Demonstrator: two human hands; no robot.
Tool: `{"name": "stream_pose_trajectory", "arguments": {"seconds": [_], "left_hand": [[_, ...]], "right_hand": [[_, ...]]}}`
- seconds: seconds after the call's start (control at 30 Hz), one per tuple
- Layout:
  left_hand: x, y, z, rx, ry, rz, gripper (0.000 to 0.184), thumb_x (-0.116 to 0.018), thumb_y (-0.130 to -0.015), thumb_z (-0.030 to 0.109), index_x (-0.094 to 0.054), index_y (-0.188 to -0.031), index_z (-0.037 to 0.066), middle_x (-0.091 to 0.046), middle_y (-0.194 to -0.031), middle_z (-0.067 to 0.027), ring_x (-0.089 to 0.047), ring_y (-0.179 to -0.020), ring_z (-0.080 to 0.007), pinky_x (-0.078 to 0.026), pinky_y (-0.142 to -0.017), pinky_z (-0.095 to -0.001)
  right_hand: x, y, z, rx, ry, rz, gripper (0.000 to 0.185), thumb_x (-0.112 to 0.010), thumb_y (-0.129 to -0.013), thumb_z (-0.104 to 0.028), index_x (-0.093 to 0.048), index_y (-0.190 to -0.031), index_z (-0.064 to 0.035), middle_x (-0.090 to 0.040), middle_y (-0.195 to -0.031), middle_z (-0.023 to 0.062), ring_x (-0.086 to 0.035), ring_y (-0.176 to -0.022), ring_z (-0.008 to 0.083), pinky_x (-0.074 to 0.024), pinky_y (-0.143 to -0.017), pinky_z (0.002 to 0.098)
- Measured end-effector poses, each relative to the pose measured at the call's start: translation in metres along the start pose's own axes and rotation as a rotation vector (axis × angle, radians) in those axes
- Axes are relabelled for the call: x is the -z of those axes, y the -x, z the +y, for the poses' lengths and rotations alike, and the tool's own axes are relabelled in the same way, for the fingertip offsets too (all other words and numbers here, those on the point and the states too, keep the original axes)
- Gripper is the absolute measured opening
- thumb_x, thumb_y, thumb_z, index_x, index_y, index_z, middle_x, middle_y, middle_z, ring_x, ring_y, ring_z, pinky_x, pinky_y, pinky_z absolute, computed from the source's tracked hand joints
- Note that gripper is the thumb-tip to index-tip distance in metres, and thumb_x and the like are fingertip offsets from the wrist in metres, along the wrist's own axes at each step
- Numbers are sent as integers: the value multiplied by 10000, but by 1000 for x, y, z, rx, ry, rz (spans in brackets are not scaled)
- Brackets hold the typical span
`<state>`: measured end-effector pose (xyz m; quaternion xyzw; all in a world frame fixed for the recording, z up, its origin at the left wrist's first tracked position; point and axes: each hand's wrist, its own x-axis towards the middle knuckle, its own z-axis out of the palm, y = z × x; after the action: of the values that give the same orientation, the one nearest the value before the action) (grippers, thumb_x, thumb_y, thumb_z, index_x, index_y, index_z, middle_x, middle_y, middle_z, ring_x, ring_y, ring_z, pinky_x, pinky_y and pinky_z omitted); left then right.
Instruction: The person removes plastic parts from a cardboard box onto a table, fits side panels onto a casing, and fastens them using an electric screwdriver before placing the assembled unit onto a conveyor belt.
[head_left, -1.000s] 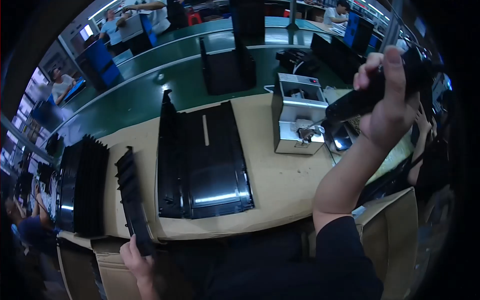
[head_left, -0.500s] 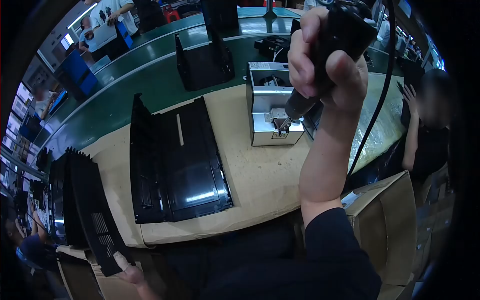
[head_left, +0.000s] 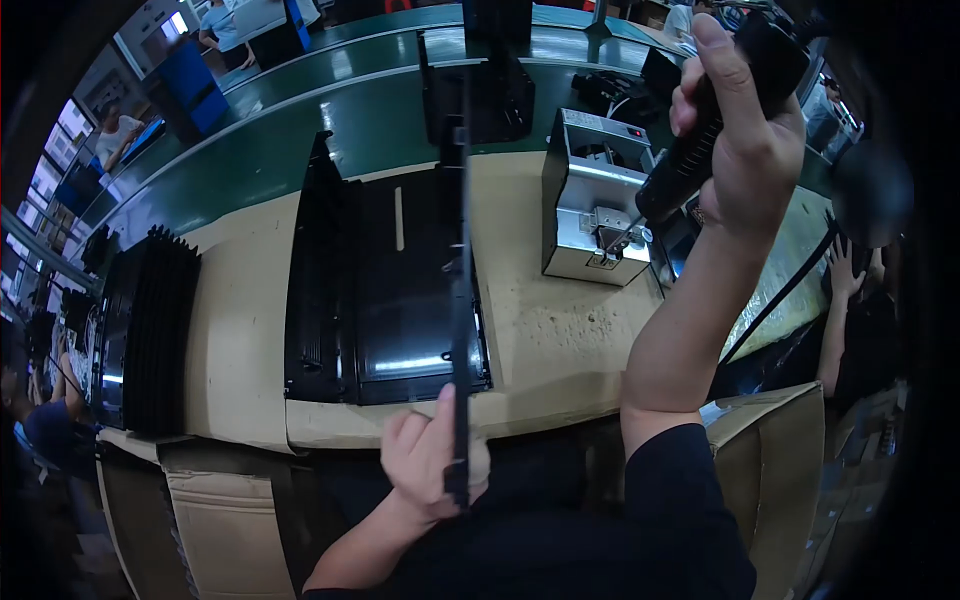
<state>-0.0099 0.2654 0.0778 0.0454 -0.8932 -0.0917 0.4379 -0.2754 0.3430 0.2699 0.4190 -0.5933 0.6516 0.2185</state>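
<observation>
My left hand [head_left: 422,462] grips the near end of a thin black plastic panel [head_left: 461,330], which stands on edge and shows as a narrow upright strip. Behind it, a wider black plastic cover [head_left: 405,290] with a raised side wall lies on the cardboard-topped table. My right hand [head_left: 752,165] is wrapped round a black electric screwdriver [head_left: 682,172], tilted down to the left. Its bit reaches the front of a metal box-shaped screw feeder [head_left: 603,205]; I cannot tell whether a screw is on the tip.
A stack of black panels [head_left: 150,330] stands at the table's left. Another black cover [head_left: 485,105] sits on the green conveyor [head_left: 375,125]. The screwdriver's cable [head_left: 785,290] hangs at right, near an open carton [head_left: 770,470]. Other people work around the line.
My left hand has swung the black panel from the stack at left to the middle, turning it edge-on. The screwdriver stays at the feeder while the view has shifted left.
</observation>
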Motion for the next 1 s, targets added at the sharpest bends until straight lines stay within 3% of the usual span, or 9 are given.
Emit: {"name": "stream_pose_trajectory", "arguments": {"seconds": [0.27,0.33,0.37,0.47,0.5,0.7,0.87,0.93,1.0], "left_hand": [[-71,-16,1,124,27,54,662,-660,-747,78,-547,-1343,-187,-521,-692,-70,-501,-627,-227,-407,-676,-375],[-77,-19,-3,186,54,13,731,-678,-645,15,-551,-1336,-188,-588,-804,-122,-501,-652,-247,-409,-679,-383],[-84,-22,-7,169,44,65,831,-669,-601,28,-515,-1388,-188,-508,-724,-87,-492,-663,-250,-409,-693,-383],[-87,-27,-7,244,40,31,734,-692,-670,77,-554,-1346,-174,-532,-716,-68,-505,-661,-228,-411,-694,-376],[-87,-26,-8,250,39,32,734,-692,-670,77,-554,-1346,-174,-532,-716,-68,-505,-661,-228,-411,-694,-376],[-83,-22,-4,380,78,-17,807,-719,-646,108,-529,-1384,-155,-559,-781,-73,-529,-723,-242,-437,-750,-396],[-85,-22,-7,375,130,22,901,-685,-558,105,-518,-1406,-150,-524,-724,-74,-512,-707,-262,-439,-772,-396],[-80,-20,-7,391,135,-1,861,-693,-591,96,-520,-1398,-151,-550,-765,-78,-528,-730,-261,-450,-791,-406],[-78,-18,-8,401,145,-24,822,-701,-625,86,-523,-1390,-152,-576,-807,-83,-545,-754,-259,-461,-810,-415]], "right_hand": [[32,-7,18,-50,-455,-80,376,-753,-947,-291,-586,-1113,3,-601,-859,89,-566,-675,132,-441,-632,255],[46,-6,23,-43,-441,-53,398,-707,-973,-345,-632,-1198,-25,-634,-926,106,-611,-713,146,-482,-650,295],[47,-6,18,-41,-506,-108,391,-719,-972,-324,-581,-1159,-10,-595,-926,104,-573,-747,143,-450,-672,262],[31,8,15,96,-630,-49,403,-694,-986,-332,-581,-1177,4,-589,-948,106,-570,-766,143,-460,-681,270],[79,-13,38,-97,-492,-177,453,-681,-979,-394,-591,-1171,6,-588,-973,117,-568,-774,141,-462,-692,271],[85,-11,36,-2,-518,-181,520,-663,-942,-506,-614,-1094,-12,-568,-970,121,-563,-779,148,-453,-692,273],[104,-14,39,104,-557,-251,433,-650,-947,-437,-609,-1050,-19,-548,-938,112,-553,-762,156,-448,-689,273],[145,-17,58,101,-600,-251,415,-654,-943,-425,-604,-1034,-23,-548,-928,106,-553,-755,154,-450,-683,273],[131,-12,52,100,-638,-248,399,-659,-939,-414,-600,-1017,-27,-548,-918,101,-552,-748,151,-453,-677,273]]}}
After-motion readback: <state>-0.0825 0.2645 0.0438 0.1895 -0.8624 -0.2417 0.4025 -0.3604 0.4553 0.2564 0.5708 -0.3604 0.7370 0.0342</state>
